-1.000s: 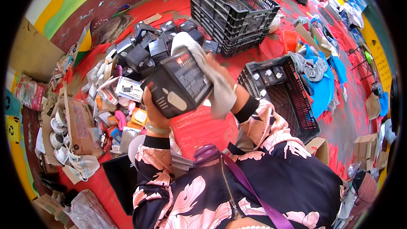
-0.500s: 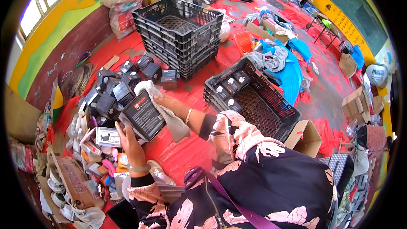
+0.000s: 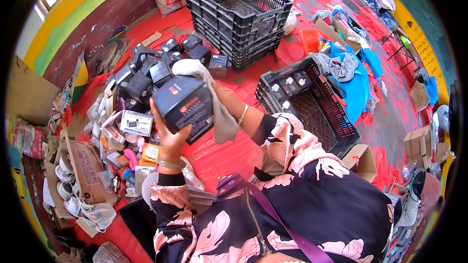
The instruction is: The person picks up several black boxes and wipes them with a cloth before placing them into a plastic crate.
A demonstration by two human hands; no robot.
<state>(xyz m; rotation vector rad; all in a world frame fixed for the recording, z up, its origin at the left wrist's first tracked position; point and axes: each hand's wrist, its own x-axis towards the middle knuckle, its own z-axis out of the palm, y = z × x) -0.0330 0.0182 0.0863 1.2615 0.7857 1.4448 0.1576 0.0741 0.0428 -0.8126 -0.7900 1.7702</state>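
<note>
Both hands have a black cardboard box (image 3: 187, 104) with pale print between them, held above the red floor sheet. My left hand (image 3: 168, 136) grips its lower left side, with the thumb across the front and the fingers along the edge. On the right side, my right hand (image 3: 228, 101) presses a grey-white cloth (image 3: 219, 112) against the box; the cloth hangs down and hides part of the fingers. Behind the held box lies a heap of similar black boxes (image 3: 140, 86). A black plastic crate (image 3: 336, 112) to the right has several such boxes (image 3: 296, 82) at its far end.
Beyond the heap stands a stack of black crates (image 3: 234, 24). Left of my left hand lie small packages, a white box (image 3: 136, 122) and an opened carton (image 3: 85, 165). Blue plastic sheeting (image 3: 358, 92) and a grey cloth (image 3: 336, 65) lie past the right crate.
The held box has been tilted so its top face shows. My left hand has closed onto its side from an open position beside it. The whole view has shifted.
</note>
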